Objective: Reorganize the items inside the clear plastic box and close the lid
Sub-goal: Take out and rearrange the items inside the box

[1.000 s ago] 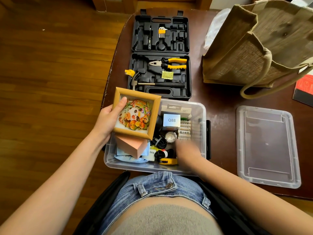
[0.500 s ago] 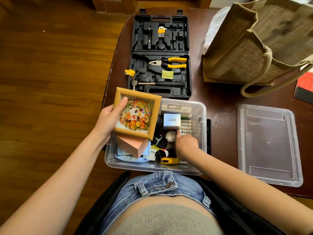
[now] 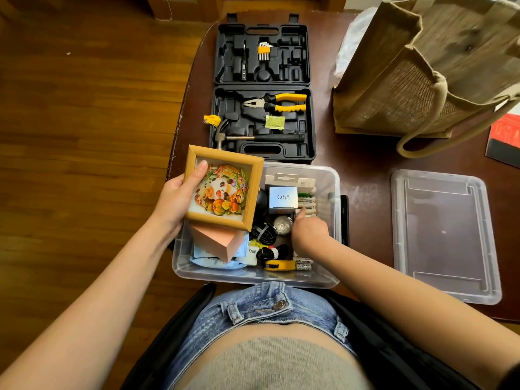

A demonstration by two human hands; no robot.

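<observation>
The clear plastic box stands at the table's near edge, lid off. Its clear lid lies flat to the right. My left hand grips a wooden picture frame by its left side and holds it above the box's left half. Under the frame sit a pink box and blue packets. My right hand is down inside the box, one fingertip touching the white batteries beside the silver Q88 box; its other fingers are hidden. A black cable, a silver ball and a yellow tape measure lie nearby.
An open black tool case with pliers, hammer and hex keys lies right behind the box. A jute bag stands at the back right, a red book at the far right edge. The table's left edge runs close beside the box; wooden floor lies beyond.
My right hand moved from the box's near right corner forward to the batteries by the Q88 box. The left hand and the frame have barely shifted.
</observation>
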